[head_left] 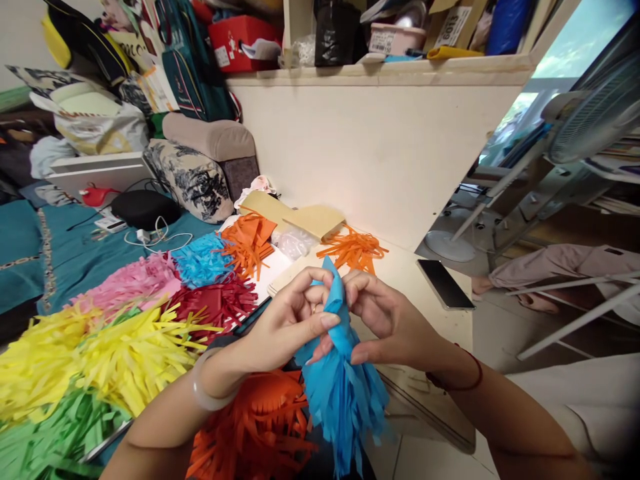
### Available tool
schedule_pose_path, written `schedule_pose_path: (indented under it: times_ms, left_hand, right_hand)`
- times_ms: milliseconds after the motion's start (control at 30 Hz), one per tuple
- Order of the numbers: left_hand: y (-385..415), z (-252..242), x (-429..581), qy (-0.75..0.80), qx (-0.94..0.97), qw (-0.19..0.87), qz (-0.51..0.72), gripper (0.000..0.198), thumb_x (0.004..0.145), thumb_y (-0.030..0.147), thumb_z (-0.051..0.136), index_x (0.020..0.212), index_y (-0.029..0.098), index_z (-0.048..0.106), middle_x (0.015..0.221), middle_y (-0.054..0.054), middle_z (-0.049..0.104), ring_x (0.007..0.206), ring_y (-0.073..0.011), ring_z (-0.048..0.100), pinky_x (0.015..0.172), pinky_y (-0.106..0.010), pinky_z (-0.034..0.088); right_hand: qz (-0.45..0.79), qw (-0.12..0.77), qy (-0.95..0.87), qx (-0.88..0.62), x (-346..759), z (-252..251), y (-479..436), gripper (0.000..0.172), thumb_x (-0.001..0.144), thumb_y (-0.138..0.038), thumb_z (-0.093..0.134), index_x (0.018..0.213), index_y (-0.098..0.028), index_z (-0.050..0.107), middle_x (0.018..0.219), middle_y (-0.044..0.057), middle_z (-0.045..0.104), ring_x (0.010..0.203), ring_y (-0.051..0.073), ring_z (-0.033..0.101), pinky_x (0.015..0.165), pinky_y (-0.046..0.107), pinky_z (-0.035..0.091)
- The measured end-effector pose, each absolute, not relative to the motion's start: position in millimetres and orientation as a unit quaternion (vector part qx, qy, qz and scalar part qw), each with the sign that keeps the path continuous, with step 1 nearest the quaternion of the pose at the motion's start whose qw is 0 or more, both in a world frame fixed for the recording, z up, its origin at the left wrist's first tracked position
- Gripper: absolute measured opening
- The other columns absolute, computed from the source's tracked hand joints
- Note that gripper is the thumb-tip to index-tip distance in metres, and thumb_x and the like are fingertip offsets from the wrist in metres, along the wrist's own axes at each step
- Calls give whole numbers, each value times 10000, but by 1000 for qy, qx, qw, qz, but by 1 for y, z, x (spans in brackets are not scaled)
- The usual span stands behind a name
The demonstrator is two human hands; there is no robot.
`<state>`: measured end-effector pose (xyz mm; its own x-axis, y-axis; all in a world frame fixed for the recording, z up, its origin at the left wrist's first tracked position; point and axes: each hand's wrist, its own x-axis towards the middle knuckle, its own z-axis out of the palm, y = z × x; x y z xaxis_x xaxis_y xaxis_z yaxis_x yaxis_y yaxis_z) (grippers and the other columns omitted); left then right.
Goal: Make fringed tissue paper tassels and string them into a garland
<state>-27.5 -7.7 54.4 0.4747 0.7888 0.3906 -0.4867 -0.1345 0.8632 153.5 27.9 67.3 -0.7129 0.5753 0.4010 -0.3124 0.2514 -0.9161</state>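
Observation:
Both my hands grip a blue fringed paper tassel in the lower middle of the view. My left hand pinches its folded upper part from the left, fingers closed. On the other side my right hand holds the same upper part, thumb and fingers pressed on the paper. The cut strips hang down below my hands. An orange fringed tassel lies just under my left wrist.
Fringed paper piles lie to the left: yellow, green, red, pink, light blue and orange. A phone rests on the white board. A fan stands at the right; cushions and bags are behind.

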Motion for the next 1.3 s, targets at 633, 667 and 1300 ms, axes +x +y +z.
schedule_pose_path:
  times_ms: [633, 667, 1300]
  left_hand:
    - [3, 45, -25, 273, 598, 507, 556, 350, 779, 258, 724, 1011, 200, 468, 753, 42, 501, 643, -65, 485, 594, -147, 412]
    - [5, 43, -25, 279, 605, 495, 558, 352, 781, 245, 721, 1026, 203, 472, 776, 34, 510, 682, -74, 495, 630, -156, 421]
    - [-4, 34, -19, 219, 533, 513, 636, 406, 698, 453, 767, 920, 198, 542, 683, 23, 614, 527, -84, 544, 478, -155, 426]
  right_hand:
    - [503, 386, -768, -97, 151, 53, 49, 198, 788, -93, 682, 946, -200, 630, 1023, 42, 519, 1000, 132, 535, 889, 270, 481]
    - [492, 389, -772, -103, 152, 52, 50, 198, 796, -92, 671, 956, -203, 632, 1036, 45, 519, 1005, 131, 538, 889, 268, 487]
    - [517, 437, -733, -72, 142, 60, 29, 211, 762, -128, 703, 901, -210, 567, 919, 29, 489, 888, 140, 496, 781, 276, 464]
